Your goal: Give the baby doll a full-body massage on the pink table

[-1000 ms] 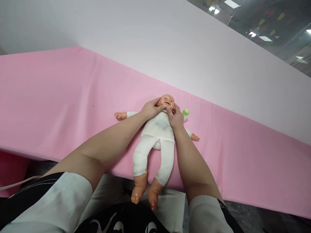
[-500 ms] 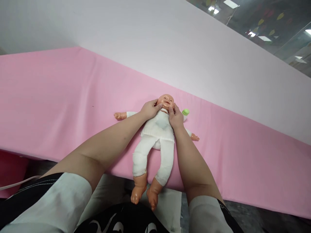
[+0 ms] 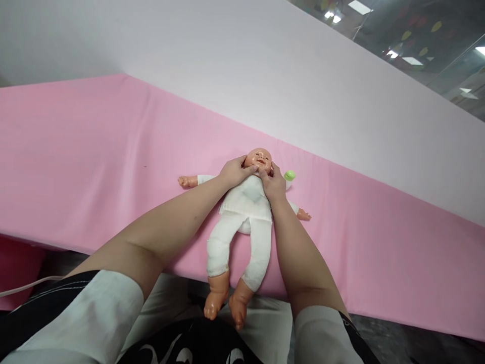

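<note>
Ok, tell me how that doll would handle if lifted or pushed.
The doll would probably flop at the limbs, since its cloth body looks soft. Its glossy head and feet look plastic, so likely slippery. Lying on its back, it seems unlikely to roll.

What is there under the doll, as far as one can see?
A pink cover shows around the doll and between its legs; the feet reach past the cover's near edge. What is directly beneath its back cannot be seen, because the doll hides it.
</note>
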{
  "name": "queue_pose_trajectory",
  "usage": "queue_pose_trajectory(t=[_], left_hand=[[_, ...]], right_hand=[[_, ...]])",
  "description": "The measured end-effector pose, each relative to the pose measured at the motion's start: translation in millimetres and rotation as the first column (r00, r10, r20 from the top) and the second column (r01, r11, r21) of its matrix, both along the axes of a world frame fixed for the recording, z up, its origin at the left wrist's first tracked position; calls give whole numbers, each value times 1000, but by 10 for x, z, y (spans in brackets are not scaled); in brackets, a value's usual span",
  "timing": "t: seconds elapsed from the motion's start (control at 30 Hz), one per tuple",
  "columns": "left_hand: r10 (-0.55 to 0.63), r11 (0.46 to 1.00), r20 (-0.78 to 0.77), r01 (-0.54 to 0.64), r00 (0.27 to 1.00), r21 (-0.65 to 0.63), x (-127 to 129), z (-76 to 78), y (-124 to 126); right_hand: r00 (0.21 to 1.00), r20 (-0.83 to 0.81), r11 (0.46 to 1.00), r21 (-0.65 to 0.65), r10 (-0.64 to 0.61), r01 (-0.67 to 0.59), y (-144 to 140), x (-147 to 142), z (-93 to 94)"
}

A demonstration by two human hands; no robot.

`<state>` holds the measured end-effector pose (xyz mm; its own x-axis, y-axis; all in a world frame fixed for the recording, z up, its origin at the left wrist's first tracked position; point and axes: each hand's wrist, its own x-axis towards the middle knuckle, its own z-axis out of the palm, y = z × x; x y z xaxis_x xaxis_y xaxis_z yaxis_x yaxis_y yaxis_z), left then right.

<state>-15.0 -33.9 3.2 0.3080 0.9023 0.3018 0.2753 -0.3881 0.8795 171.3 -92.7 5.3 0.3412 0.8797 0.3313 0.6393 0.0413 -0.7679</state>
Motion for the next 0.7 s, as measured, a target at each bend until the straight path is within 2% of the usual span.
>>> queue_pose_trajectory(t=[0.23, 0.53, 0.7], left_hand=[[28, 999, -29, -27, 999, 40, 2, 27, -17], [31, 999, 13, -31, 999, 43, 12, -52, 51], [40, 998, 19, -41, 999, 40, 8, -28, 28]], right_hand=[[1000, 15, 1000, 14, -10, 10, 23, 9, -17], [998, 48, 995, 97, 34, -38, 71, 81, -99], [999, 37, 993, 112, 35, -39, 50, 64, -64]])
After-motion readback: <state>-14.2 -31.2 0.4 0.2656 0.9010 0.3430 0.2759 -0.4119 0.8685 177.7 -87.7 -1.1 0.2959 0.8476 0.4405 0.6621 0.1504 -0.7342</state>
